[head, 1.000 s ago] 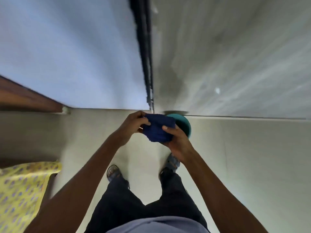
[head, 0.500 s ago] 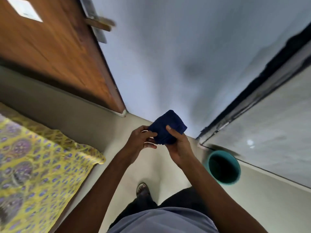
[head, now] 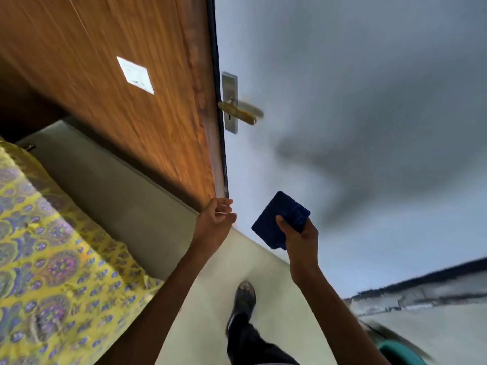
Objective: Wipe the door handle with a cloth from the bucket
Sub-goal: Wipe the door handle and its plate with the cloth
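Observation:
A folded dark blue cloth (head: 279, 219) is held up in my right hand (head: 300, 237), thumb across its front. My left hand (head: 216, 219) hangs empty to the left of the cloth, fingers loosely curled and apart. Above both hands, a brass lever door handle (head: 241, 113) juts from a steel plate (head: 229, 83) on the edge of a wooden door (head: 118, 75). The handle is blurred and well above the cloth. Only the teal rim of the bucket (head: 400, 351) shows at the bottom right corner.
A yellow patterned bedspread (head: 52, 259) fills the lower left. A pale wall (head: 355, 101) stands right of the door. My shoe (head: 245, 299) is on the light floor. A white label (head: 135, 75) is stuck on the door.
My left hand let go of the cloth and moved left; my right hand alone holds it. The view swung left, bringing the door handle toward centre and the bucket to the corner.

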